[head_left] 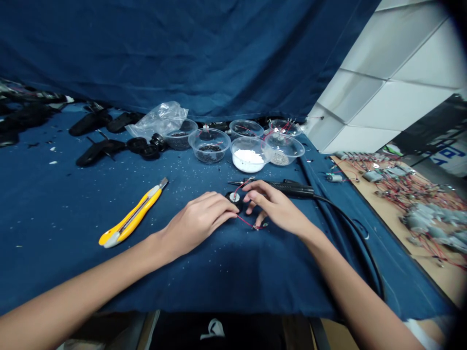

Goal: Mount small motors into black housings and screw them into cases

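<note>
The left hand [199, 216] steadies a small, round, pale-centred black part [234, 198] on blue cloth [219, 272]; the right hand [275, 206] curves by thin red wires [243, 220], best kept slack, its grip unclear.

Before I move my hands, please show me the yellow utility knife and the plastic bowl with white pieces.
Yellow utility knife [134, 216], head view, middle of the handle.
Plastic bowl with white pieces [248, 168], head view, front wall.

No text can be read: the blue characters [447, 154] at far right are too blurred
</note>
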`<state>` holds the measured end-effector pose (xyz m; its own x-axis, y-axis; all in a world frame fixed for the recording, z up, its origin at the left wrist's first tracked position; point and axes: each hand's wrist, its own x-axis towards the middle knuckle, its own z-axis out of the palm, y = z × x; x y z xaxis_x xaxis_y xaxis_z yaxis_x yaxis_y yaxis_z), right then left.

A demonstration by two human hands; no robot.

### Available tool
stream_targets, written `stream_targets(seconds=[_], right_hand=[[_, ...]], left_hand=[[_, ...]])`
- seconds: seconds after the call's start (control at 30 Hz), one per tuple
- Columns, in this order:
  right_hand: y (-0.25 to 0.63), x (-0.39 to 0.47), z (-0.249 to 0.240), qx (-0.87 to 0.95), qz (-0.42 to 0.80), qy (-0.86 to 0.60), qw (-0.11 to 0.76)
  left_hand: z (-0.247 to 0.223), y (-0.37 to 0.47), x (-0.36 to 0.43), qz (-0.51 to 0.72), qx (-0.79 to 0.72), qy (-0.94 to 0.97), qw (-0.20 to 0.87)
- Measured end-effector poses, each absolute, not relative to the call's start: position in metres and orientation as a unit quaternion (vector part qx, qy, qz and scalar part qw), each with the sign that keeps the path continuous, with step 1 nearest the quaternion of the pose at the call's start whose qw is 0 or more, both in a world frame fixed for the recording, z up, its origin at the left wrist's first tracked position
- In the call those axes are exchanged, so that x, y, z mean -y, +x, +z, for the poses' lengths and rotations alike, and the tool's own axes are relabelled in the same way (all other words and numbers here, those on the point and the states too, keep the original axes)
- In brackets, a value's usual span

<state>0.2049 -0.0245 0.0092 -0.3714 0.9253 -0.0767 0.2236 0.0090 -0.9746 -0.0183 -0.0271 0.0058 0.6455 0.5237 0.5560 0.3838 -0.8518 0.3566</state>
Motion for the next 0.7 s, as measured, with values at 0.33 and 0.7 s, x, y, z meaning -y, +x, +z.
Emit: stream_targets(seconds=[0.33,0.7], right_hand=[[0.178,0.015,0.0,0.709,0.371,-0.492,0.343],[0.176,0.017,0.0,0.63,0.442,-0.515,0.378]], left_hand=[[-0.02,-0.015,0.027,0.382,-0.253,0.888,0.017],[-0.019,-0.01,0.018,0.306,-0.303,0.902,-0.017]])
